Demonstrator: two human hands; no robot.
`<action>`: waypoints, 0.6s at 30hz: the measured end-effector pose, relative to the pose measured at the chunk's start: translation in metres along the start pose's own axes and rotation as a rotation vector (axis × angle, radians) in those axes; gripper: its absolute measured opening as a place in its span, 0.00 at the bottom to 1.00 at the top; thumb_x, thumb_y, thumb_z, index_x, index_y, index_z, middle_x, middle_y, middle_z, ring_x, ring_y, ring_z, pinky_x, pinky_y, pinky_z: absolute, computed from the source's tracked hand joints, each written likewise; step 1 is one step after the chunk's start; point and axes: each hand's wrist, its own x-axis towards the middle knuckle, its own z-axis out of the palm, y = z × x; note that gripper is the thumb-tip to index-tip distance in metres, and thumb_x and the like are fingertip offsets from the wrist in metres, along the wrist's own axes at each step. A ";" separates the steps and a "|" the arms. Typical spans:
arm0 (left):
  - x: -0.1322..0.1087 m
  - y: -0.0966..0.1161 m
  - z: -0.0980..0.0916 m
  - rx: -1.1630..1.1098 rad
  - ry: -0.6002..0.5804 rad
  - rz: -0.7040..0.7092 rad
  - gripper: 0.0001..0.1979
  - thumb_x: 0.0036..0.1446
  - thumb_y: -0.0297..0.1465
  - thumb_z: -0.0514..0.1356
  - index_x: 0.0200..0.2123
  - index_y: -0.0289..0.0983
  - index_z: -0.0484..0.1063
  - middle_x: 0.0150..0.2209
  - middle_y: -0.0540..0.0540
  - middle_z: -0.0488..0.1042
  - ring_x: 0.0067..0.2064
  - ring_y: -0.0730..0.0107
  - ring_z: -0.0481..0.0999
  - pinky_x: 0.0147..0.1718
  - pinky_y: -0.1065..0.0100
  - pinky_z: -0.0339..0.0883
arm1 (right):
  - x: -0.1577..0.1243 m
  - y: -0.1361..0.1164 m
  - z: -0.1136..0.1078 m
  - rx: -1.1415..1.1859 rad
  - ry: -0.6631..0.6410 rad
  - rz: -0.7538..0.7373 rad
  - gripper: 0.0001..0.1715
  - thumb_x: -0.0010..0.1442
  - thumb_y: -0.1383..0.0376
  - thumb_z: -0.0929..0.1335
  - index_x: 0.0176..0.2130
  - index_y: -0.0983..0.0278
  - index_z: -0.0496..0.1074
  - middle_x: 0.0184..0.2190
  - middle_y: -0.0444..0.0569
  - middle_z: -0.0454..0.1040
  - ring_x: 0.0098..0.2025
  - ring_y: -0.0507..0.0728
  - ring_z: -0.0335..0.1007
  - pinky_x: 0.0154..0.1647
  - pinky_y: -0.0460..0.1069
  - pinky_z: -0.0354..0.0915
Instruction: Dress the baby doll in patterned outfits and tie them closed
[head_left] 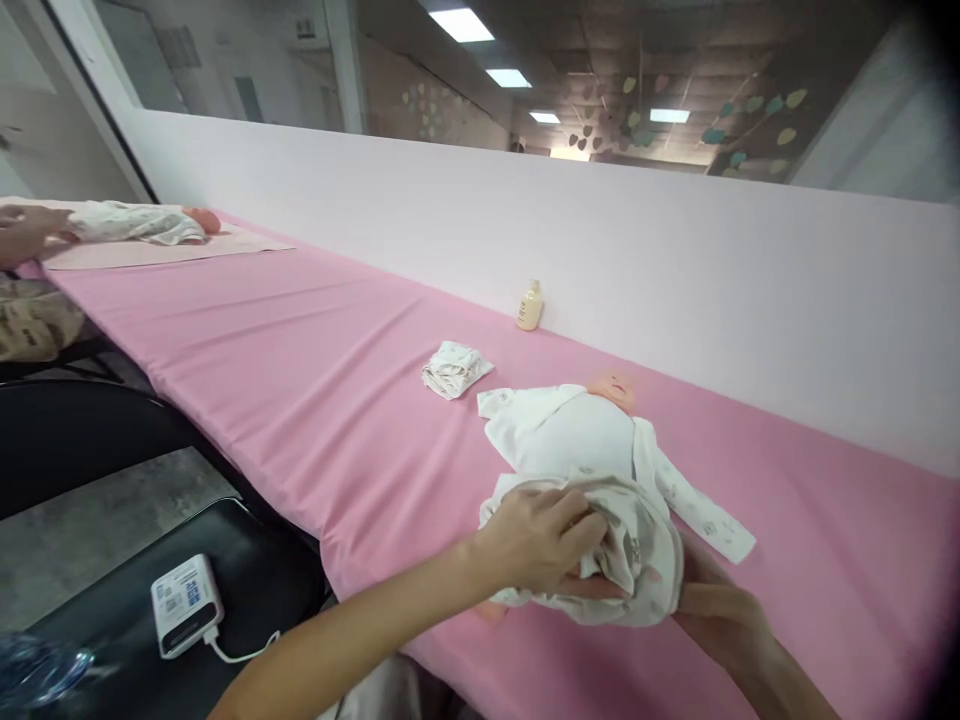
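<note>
A baby doll point(615, 388) lies on its back on the pink-covered table, its head toward the wall. It wears a white long-sleeved top point(574, 435) with both sleeves spread out. Bunched white printed baby pants point(637, 560) are gathered around the doll's lower body. My left hand point(544, 540) grips the bunched cloth from above, fingers curled into its folds. My right hand point(712, 600) holds the right edge of the same cloth, its fingers partly hidden behind it. One of the doll's feet point(491, 610) shows beneath my left wrist.
A folded printed cloth point(454, 370) and a cream pump bottle point(530, 306) stand beyond the doll. At far left another person's hand point(30, 232) touches a second clothed doll point(139, 222). Black chairs point(247, 560) line the near side, one bearing a white power bank point(187, 605).
</note>
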 end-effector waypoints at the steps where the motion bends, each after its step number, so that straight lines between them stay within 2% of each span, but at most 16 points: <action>1: -0.003 0.003 -0.001 0.012 0.008 -0.051 0.23 0.51 0.52 0.56 0.29 0.36 0.67 0.26 0.48 0.68 0.24 0.72 0.68 0.21 0.69 0.61 | 0.000 0.002 -0.006 0.101 -0.037 0.041 0.26 0.36 0.47 0.72 0.37 0.53 0.77 0.37 0.57 0.76 0.38 0.70 0.72 0.34 0.63 0.67; 2: -0.006 0.007 -0.002 0.017 0.024 -0.117 0.21 0.51 0.50 0.57 0.31 0.36 0.67 0.28 0.46 0.69 0.26 0.71 0.69 0.21 0.69 0.62 | 0.002 0.006 -0.011 0.194 -0.046 0.090 0.24 0.38 0.47 0.71 0.36 0.52 0.77 0.38 0.56 0.76 0.38 0.70 0.72 0.34 0.63 0.66; 4: -0.012 0.017 -0.002 0.006 0.057 -0.245 0.17 0.50 0.44 0.59 0.36 0.36 0.68 0.31 0.44 0.70 0.28 0.70 0.71 0.20 0.69 0.63 | 0.011 0.015 -0.016 0.286 0.018 0.172 0.20 0.44 0.48 0.68 0.36 0.52 0.76 0.39 0.55 0.76 0.39 0.69 0.72 0.36 0.61 0.66; 6: -0.020 0.030 -0.002 -0.012 0.076 -0.295 0.13 0.49 0.39 0.60 0.35 0.38 0.68 0.32 0.43 0.70 0.28 0.70 0.70 0.19 0.69 0.63 | 0.028 0.025 -0.015 0.195 0.137 0.172 0.16 0.48 0.48 0.67 0.33 0.55 0.75 0.36 0.53 0.76 0.36 0.67 0.71 0.35 0.58 0.65; 8: -0.029 0.042 -0.001 -0.036 0.081 -0.263 0.06 0.49 0.34 0.59 0.31 0.39 0.68 0.29 0.44 0.69 0.26 0.71 0.69 0.19 0.69 0.62 | 0.048 0.030 -0.011 -0.012 0.326 0.054 0.20 0.53 0.47 0.63 0.25 0.58 0.69 0.27 0.51 0.73 0.30 0.63 0.68 0.32 0.55 0.62; 10: -0.040 0.052 -0.001 -0.087 0.066 -0.220 0.03 0.50 0.31 0.59 0.29 0.39 0.67 0.29 0.45 0.68 0.26 0.71 0.68 0.19 0.68 0.63 | 0.069 0.033 -0.006 -0.407 0.545 -0.140 0.25 0.57 0.46 0.59 0.20 0.59 0.60 0.20 0.47 0.66 0.26 0.59 0.62 0.30 0.52 0.56; 12: -0.051 0.057 -0.003 -0.161 0.022 -0.200 0.03 0.51 0.32 0.58 0.30 0.39 0.68 0.32 0.43 0.69 0.29 0.70 0.70 0.22 0.68 0.65 | 0.086 0.032 0.002 -0.741 0.626 -0.243 0.25 0.60 0.47 0.56 0.20 0.59 0.57 0.17 0.44 0.60 0.23 0.57 0.58 0.29 0.51 0.52; 15: -0.067 0.060 -0.009 -0.219 -0.053 -0.230 0.05 0.54 0.33 0.57 0.34 0.39 0.69 0.40 0.40 0.70 0.34 0.67 0.72 0.28 0.66 0.69 | 0.101 0.030 0.013 -0.930 0.690 -0.228 0.22 0.61 0.51 0.55 0.25 0.60 0.64 0.20 0.46 0.66 0.26 0.57 0.62 0.30 0.50 0.53; 18: -0.079 0.060 -0.015 -0.260 -0.124 -0.262 0.08 0.55 0.32 0.56 0.39 0.39 0.70 0.44 0.38 0.68 0.39 0.63 0.72 0.33 0.63 0.70 | 0.097 0.024 0.018 -0.853 0.669 -0.125 0.16 0.56 0.55 0.61 0.36 0.61 0.71 0.36 0.50 0.75 0.38 0.60 0.69 0.39 0.52 0.58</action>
